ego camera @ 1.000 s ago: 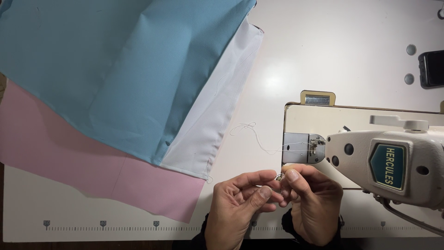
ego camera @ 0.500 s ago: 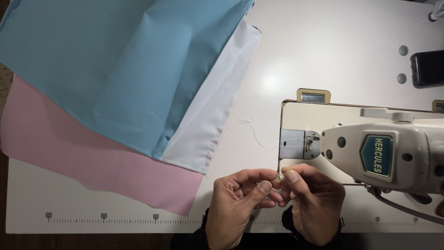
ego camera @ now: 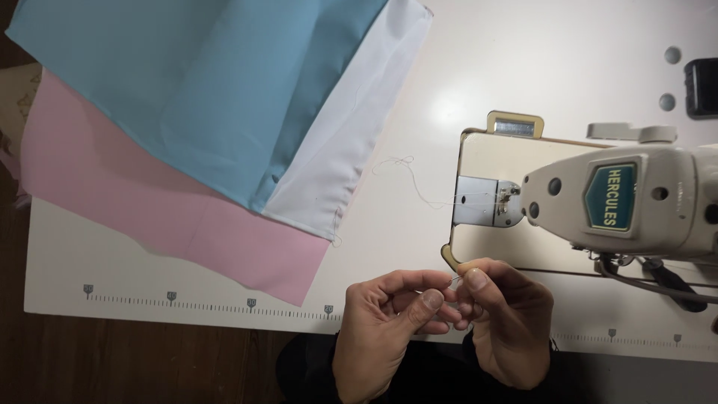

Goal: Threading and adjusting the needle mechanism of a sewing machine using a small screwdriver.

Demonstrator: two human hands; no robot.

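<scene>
My left hand point(ego camera: 389, 329) and my right hand point(ego camera: 508, 318) meet at the near edge of the white sewing table point(ego camera: 479, 67). Their thumbs and forefingers pinch a small thin metal piece point(ego camera: 454, 280), perhaps a needle, held between the two hands. Just beyond my right hand stands the cream sewing machine point(ego camera: 636, 198), with its metal needle plate point(ego camera: 475, 200). A loose white thread point(ego camera: 407, 176) trails left from the plate across the table.
Overlapping sheets of fabric lie at the left: blue point(ego camera: 194, 82) on top, white point(ego camera: 351, 142) beneath its right edge, pink point(ego camera: 149, 209) lowest. A printed ruler scale point(ego camera: 209, 303) runs along the table's near edge. A black object point(ego camera: 701, 86) sits at the far right.
The view has shifted slightly, so the machine sits a little further right and lower. My hands stay together at the table's near edge with small finger movements.
</scene>
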